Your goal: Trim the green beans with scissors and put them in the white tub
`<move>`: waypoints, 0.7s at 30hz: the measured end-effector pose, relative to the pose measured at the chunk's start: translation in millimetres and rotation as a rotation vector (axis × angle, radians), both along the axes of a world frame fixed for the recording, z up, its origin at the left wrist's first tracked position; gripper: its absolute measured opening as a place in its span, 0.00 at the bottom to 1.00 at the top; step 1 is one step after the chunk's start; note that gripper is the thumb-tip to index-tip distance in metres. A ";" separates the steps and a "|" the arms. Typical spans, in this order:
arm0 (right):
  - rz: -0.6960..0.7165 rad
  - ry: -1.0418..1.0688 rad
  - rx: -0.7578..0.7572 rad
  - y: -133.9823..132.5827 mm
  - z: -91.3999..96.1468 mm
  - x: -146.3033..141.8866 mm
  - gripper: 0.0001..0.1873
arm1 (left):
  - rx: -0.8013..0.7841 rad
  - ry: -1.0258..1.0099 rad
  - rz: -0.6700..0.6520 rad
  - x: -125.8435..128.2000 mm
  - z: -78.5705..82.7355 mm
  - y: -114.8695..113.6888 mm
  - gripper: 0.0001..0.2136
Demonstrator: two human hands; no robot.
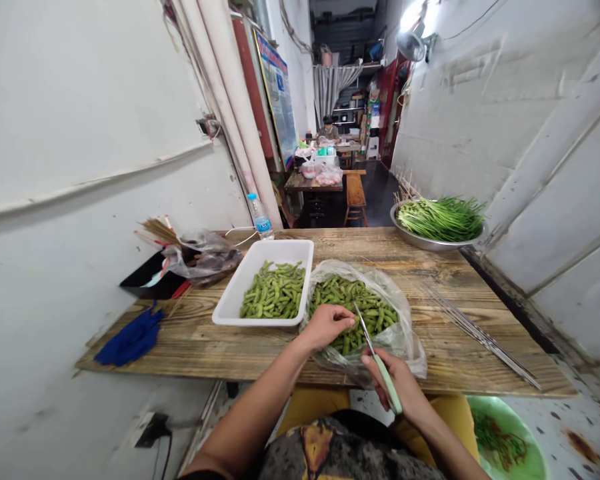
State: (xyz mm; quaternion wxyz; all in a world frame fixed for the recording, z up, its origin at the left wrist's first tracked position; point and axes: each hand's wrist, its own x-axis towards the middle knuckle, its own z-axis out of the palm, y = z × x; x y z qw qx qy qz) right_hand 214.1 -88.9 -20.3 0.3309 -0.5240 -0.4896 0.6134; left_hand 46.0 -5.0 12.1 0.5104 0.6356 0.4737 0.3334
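Note:
My left hand [327, 325] reaches into a clear plastic bag [405, 333] full of green edamame pods [350, 300], fingers closed in a pinch on a pod. My right hand [397, 383] grips green-handled scissors [380, 363] by the handle, blades pointing up toward the left fingers. A white rectangular tray [230, 300] with several trimmed pods [275, 293] sits just left of the bag on the wooden table [445, 267].
A metal bowl of green chives [440, 220] stands at the far right corner. Metal skewers [480, 333] lie on the right. A water bottle [260, 217], a bag with sticks [200, 257] and a blue cloth [130, 340] are at left. A green basin [510, 440] sits on the floor. A person sits far back.

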 end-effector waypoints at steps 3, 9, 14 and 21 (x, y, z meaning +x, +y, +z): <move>-0.021 0.033 -0.026 -0.7 -1.9 0.2 0.23 | -0.202 -0.248 0.066 2.2 -3.4 0.9 0.08; -0.020 0.064 -0.027 -3.3 10.7 -3.4 0.29 | -0.418 -0.627 0.261 12.5 -3.1 -5.2 0.12; -0.006 0.052 -0.031 -2.8 18.0 -5.0 0.30 | -0.401 -0.686 0.302 20.6 -3.3 -12.8 0.12; -0.021 0.074 -0.036 -0.2 12.0 -5.3 0.23 | -0.343 -0.652 0.356 27.8 -5.5 -20.1 0.12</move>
